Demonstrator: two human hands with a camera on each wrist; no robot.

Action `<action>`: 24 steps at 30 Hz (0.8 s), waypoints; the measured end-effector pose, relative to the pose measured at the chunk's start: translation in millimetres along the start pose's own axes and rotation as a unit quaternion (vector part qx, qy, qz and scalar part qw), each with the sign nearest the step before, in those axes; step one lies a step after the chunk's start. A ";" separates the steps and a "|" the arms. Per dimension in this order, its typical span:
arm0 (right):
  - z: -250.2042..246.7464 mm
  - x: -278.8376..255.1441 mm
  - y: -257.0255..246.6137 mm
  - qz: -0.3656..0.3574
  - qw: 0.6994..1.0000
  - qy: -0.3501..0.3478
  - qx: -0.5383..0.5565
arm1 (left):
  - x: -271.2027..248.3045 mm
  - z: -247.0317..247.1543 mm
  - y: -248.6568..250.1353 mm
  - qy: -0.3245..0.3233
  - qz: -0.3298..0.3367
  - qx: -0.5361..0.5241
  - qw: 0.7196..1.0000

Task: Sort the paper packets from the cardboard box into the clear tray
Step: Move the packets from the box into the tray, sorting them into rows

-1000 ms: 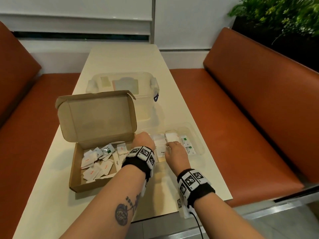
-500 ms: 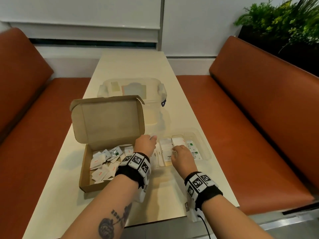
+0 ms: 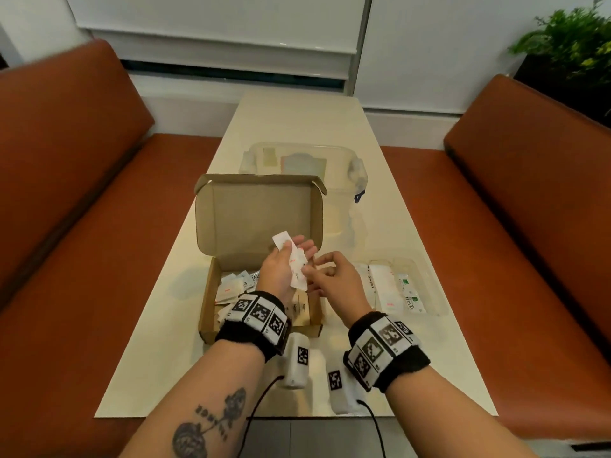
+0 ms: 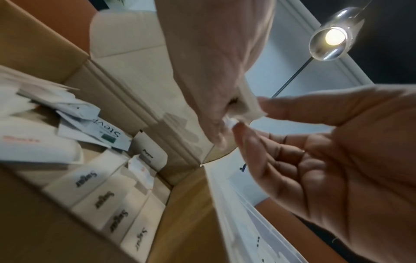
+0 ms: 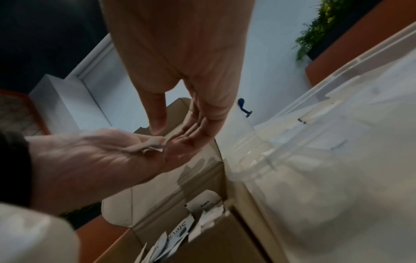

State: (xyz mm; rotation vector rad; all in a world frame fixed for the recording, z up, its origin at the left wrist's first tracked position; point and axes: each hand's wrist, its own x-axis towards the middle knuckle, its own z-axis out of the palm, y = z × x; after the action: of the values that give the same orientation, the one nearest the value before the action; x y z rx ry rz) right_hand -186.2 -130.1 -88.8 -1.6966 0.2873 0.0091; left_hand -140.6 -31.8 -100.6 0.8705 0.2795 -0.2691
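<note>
Left hand: the left hand [image 3: 281, 269] was raised palm-up over the cardboard box, thumb pressed down on a small fan of white paper packets [image 3: 295, 264] lying across its fingers.
Right hand: the right hand [image 3: 334, 279] sat just beside it, fingertips closed on the lower edge of those same packets, thumb and forefinger pinching, the other fingers loosely curled.
Hands together: nearly touching, both on the held packets, above the box's right edge.
Cardboard box: the cardboard box [image 3: 211, 312] lay open on the table, its hinged lid standing upright; many packets were left inside, some in a neat row printed "Sugar" [image 4: 101, 199], others loose and overlapping, one marked with green "Stevia" lettering [image 4: 108, 133].
Clear tray: the clear tray [image 3: 433, 285] stood just right of the box and already held several rows of packets, white ones with red print and two with green.
Progress: judged partway; a share was sorted, a good heap remained.
Materials: packets thin, flat, rectangular, slightly crumpled paper; box matt brown corrugated board; tray glossy see-through plastic with low walls.
Surroundings: a pale smooth table [image 3: 429, 358], a lidded clear plastic container [image 3: 350, 166] behind the box, and orange-brown upholstered benches [image 3: 66, 193] on both sides.
</note>
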 end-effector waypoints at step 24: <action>-54.3 33.7 10.4 -0.008 0.998 0.034 -0.059 | 2.3 3.7 -8.3 -0.096 -0.060 0.254 0.960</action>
State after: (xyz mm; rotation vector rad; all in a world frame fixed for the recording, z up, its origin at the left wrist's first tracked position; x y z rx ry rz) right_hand -164.3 -190.6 -96.6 -1.8185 0.3287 -0.0453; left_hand -140.9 -40.1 -105.0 1.3272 0.0789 -0.5507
